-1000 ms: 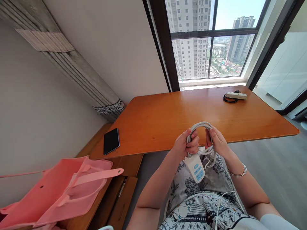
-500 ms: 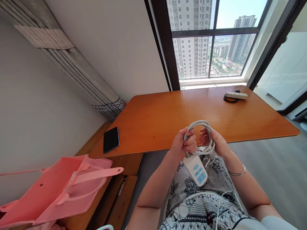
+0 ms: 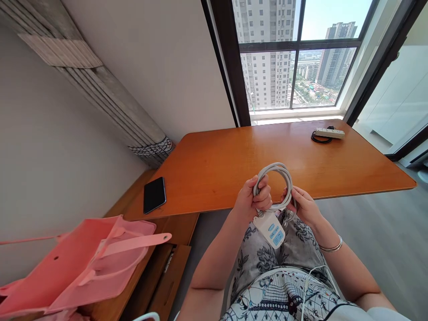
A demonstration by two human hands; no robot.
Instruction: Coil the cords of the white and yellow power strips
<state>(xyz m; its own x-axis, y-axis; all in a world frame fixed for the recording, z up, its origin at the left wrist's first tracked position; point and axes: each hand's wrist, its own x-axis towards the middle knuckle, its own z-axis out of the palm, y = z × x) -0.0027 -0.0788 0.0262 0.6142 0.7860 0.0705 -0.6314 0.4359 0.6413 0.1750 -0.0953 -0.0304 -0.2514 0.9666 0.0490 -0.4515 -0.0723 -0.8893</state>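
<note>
A light grey cable (image 3: 280, 167) is wound into a loose ring of several turns in front of me. My left hand (image 3: 256, 196) is wrapped round the left side of the coil. Below that hand hangs a white power strip (image 3: 271, 228) with blue socket faces, tilted over my lap and joined to the cable. My right hand (image 3: 302, 204) pinches the right side of the coil between thumb and fingers. The loose cable end beneath the right hand is partly hidden.
The wooden table (image 3: 214, 165) carries a black phone (image 3: 154, 195) at its left edge. A second power strip (image 3: 330, 133) with a black cord lies at the far right. On a lower wooden surface at left sits a pink bag (image 3: 100, 263).
The coil and white power strip have moved slightly left and up with my left hand. My right hand's fingers have closed from inside the ring onto the cable's right side.
</note>
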